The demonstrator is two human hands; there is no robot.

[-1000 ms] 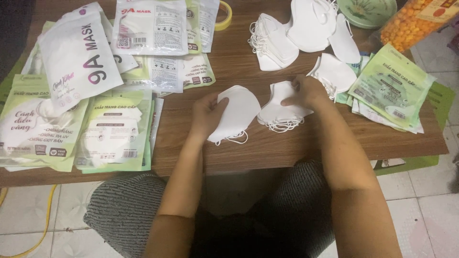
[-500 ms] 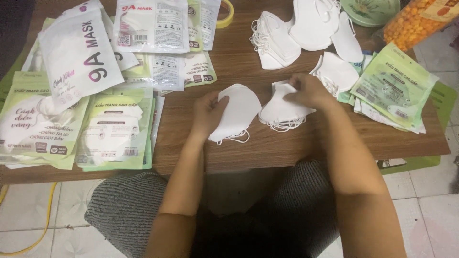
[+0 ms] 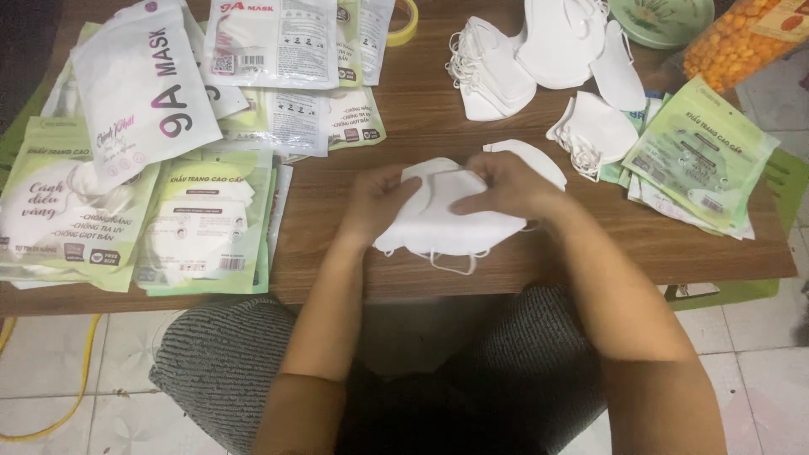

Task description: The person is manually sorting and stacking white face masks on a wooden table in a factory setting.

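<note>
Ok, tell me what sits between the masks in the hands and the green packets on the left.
In the head view, only bare wooden table lies between the stack of white masks, held by both hands, and the green mask packets at the left.

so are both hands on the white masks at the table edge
Yes, the left hand and right hand both press on the stacked white masks near the table edge.

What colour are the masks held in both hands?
White masks, best seen in the head view.
</note>
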